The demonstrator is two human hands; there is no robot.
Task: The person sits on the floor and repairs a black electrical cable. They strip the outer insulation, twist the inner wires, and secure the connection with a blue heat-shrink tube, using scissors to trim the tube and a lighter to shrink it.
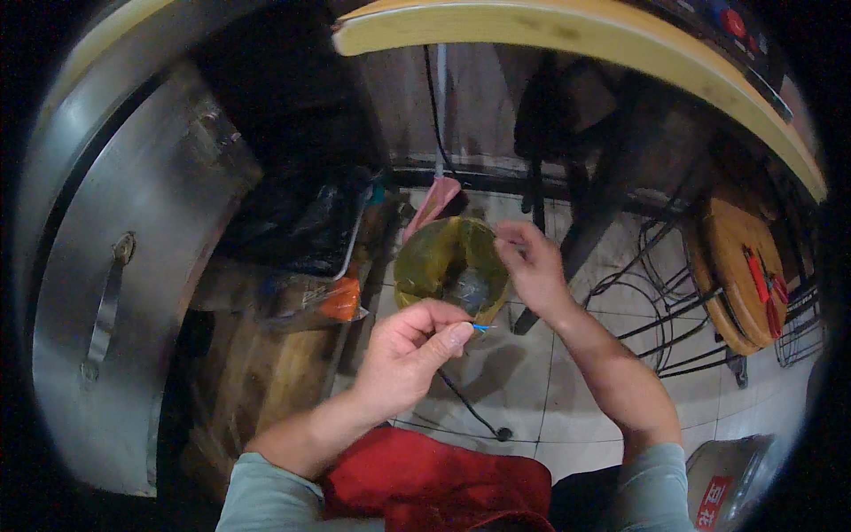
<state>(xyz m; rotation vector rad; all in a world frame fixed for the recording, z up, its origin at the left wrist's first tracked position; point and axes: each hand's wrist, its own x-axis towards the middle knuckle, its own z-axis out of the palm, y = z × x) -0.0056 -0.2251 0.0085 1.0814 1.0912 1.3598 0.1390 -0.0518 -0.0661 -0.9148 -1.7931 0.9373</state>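
My left hand is closed, thumb pressed on the fingers, round an electrical cable. A short blue wire with a thin bare-looking tip sticks out past the thumb. Below the hand a dark cable runs down to a small round dark end near the floor; the grip hides where they join. My right hand is over the right rim of a yellowish bin, its fingers curled in a pinch. What lies between those fingertips is too small to make out. Inside the bin is some clear, crumpled plastic.
A steel cabinet door with a handle stands at left. Beside it are a black plastic bag and wooden boards. At right, round wooden boards with red-handled scissors rest by a wire rack. A yellow-edged tabletop overhangs the far side.
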